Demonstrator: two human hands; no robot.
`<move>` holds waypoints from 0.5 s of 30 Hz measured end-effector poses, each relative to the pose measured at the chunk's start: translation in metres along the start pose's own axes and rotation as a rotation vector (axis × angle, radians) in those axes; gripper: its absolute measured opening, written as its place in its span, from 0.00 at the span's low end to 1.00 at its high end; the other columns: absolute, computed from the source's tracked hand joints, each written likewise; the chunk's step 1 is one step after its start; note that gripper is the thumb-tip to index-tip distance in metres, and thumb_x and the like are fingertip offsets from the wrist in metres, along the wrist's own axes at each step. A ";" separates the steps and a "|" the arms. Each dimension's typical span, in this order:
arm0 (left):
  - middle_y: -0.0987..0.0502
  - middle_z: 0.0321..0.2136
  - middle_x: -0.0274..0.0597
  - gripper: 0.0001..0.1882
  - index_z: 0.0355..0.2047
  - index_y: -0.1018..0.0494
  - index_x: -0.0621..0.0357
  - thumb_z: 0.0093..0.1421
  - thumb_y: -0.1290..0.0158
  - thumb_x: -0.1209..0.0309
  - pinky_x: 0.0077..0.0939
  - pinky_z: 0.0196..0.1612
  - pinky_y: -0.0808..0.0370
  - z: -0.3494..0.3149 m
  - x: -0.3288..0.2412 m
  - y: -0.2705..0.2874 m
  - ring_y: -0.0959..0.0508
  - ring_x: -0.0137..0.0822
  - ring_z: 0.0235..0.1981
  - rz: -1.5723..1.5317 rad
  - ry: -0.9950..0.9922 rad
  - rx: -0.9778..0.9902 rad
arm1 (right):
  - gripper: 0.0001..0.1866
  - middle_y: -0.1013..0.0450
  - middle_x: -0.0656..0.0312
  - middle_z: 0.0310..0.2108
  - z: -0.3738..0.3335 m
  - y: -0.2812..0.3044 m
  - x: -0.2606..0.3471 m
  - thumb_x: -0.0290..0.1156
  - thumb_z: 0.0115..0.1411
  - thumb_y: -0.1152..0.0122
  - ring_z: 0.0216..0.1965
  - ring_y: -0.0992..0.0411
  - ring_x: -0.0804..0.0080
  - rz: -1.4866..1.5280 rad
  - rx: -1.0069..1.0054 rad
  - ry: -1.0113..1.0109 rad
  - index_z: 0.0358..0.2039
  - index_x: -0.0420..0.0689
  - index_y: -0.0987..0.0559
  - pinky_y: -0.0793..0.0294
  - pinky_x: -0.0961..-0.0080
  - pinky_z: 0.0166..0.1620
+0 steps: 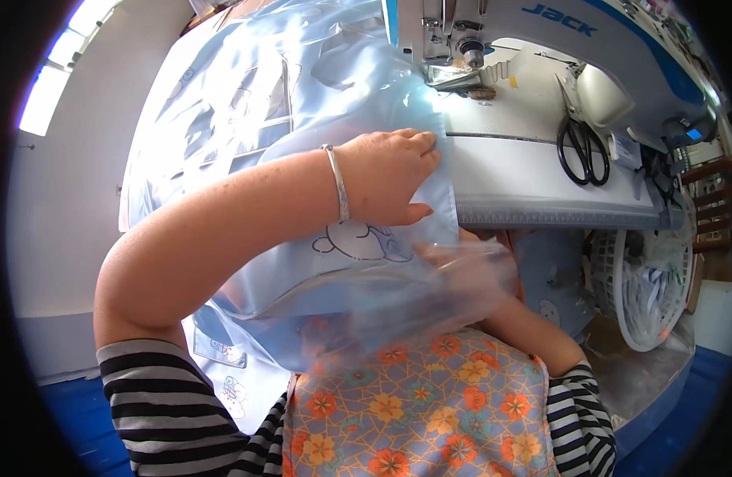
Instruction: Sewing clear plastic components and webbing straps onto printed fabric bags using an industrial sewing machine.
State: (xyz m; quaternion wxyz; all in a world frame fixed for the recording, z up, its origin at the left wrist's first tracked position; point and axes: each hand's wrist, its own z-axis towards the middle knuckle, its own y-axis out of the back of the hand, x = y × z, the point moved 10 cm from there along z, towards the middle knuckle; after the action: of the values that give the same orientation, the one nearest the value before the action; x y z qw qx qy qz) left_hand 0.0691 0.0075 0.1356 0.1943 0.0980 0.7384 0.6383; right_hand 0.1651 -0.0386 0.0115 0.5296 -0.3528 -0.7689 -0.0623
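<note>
A light blue, see-through plastic sheet (326, 298) with printed cartoon animals spreads over the sewing table and hangs down toward my lap. My left hand (390, 179) lies on it near its seamed right edge, fingers apart from the thumb and pressing the sheet. Below, my right hand (473, 270) is at the sheet's near right part, partly covered by a blurred fold of clear plastic. Motion smears its fingers, so its grip does not show. Just beyond the sheet's far right corner stands the needle area of a white and blue sewing machine (620, 48).
Black-handled scissors (582, 147) lie on the white table (533, 179) at the right. A ruler strip runs along its front edge. A white plastic basket (620, 278) holding clear scraps stands lower right. A white wall (72, 215) rises at the left.
</note>
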 end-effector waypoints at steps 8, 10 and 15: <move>0.33 0.57 0.61 0.39 0.57 0.36 0.73 0.57 0.46 0.50 0.39 0.62 0.36 0.010 -0.011 0.004 0.34 0.52 0.61 -0.064 0.212 0.647 | 0.19 0.23 0.62 0.41 0.014 0.001 0.043 0.33 0.63 0.39 0.38 0.24 0.75 0.194 0.011 0.144 0.53 0.42 0.27 0.21 0.74 0.38; 0.32 0.56 0.61 0.39 0.56 0.36 0.74 0.57 0.46 0.50 0.41 0.62 0.36 0.004 -0.031 0.003 0.33 0.51 0.60 0.000 0.246 0.748 | 0.21 0.25 0.60 0.46 0.014 -0.003 0.023 0.33 0.64 0.41 0.42 0.24 0.72 0.399 0.015 0.016 0.55 0.41 0.30 0.21 0.72 0.40; 0.34 0.57 0.62 0.38 0.56 0.36 0.75 0.55 0.44 0.55 0.49 0.63 0.39 -0.023 -0.067 -0.004 0.35 0.50 0.62 0.394 0.168 0.355 | 0.21 0.30 0.57 0.52 0.005 -0.045 -0.012 0.32 0.64 0.41 0.49 0.27 0.70 0.825 0.368 -0.044 0.55 0.41 0.31 0.23 0.69 0.48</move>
State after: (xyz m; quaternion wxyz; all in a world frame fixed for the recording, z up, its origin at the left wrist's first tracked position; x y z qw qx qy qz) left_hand 0.1203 -0.0403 0.1447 -0.0157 0.2190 0.8190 0.5302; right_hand 0.1359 -0.0755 0.0119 0.5477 -0.5310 -0.5732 0.2992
